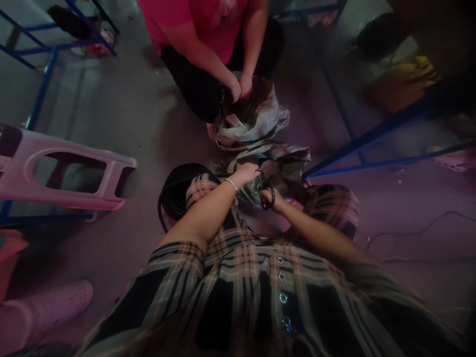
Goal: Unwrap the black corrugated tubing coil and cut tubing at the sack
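My right hand (268, 197) is closed around a pair of black-handled scissors (274, 198), one handle loop showing by the wrist. Just ahead and to the left, my left hand (247, 173) is closed on a black cord (223, 175) running from the black coil (174, 191) beside my left knee. A small dark piece shows between the two hands; the exact meeting of scissors and cord is too dim to make out. Beneath both hands lies an open grey woven sack (290, 156) with its mouth crumpled.
Across from me a person in a pink shirt (208, 29) crouches, both hands in another woven sack (275, 114). A pink plastic stool (70, 193) stands left, near a pink perforated shoe (63, 302). Blue metal frames (364, 141) flank both sides. A thin cable (412, 232) lies right.
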`<state>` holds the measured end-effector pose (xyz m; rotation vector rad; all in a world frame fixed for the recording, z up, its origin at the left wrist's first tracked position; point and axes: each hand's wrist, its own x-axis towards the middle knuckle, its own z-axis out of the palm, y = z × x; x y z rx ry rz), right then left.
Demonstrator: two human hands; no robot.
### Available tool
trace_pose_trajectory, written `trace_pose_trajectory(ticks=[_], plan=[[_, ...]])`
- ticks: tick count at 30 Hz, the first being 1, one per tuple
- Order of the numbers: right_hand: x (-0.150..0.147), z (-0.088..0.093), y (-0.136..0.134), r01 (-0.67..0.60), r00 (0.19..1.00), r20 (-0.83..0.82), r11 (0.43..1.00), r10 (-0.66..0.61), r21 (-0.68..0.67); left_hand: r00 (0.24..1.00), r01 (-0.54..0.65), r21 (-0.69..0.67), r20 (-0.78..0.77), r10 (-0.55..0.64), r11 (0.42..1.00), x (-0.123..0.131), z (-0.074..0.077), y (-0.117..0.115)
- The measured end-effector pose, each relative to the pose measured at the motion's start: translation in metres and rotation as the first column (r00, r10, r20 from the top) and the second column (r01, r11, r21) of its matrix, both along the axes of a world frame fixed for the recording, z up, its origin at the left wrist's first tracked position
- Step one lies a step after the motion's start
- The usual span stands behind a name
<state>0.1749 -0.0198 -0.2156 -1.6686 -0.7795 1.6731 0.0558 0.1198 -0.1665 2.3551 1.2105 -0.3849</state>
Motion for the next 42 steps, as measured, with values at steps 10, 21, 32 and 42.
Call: trace_pose_trajectory(ticks=[10, 21, 32, 42], plan=[[0.002, 0.006, 0.000, -0.017, 1.000, 0.014, 1.000, 0.017, 0.025, 0.999, -0.030, 0.021, 0.013, 0.029, 0.999, -0.004, 0.004, 0.002], [0.003, -0.001, 0.004, -0.103, 0.994, -0.045, 0.994, 0.101, -0.042, 0.997, -0.037, 0.011, 0.075, 0.036, 0.999, -0.006, 0.002, 0.005], [0.007, -0.005, 0.005, -0.159, 0.987, -0.013, 0.987, 0.159, -0.019, 0.998, 0.021, 0.005, 0.054, -0.021, 1.000, -0.003, 0.004, 0.001], [0.003, 0.002, 0.000, -0.088, 0.996, -0.004, 0.994, 0.089, 0.067, 0.999, 0.052, -0.006, 0.017, -0.052, 0.999, 0.000, 0.002, -0.002]])
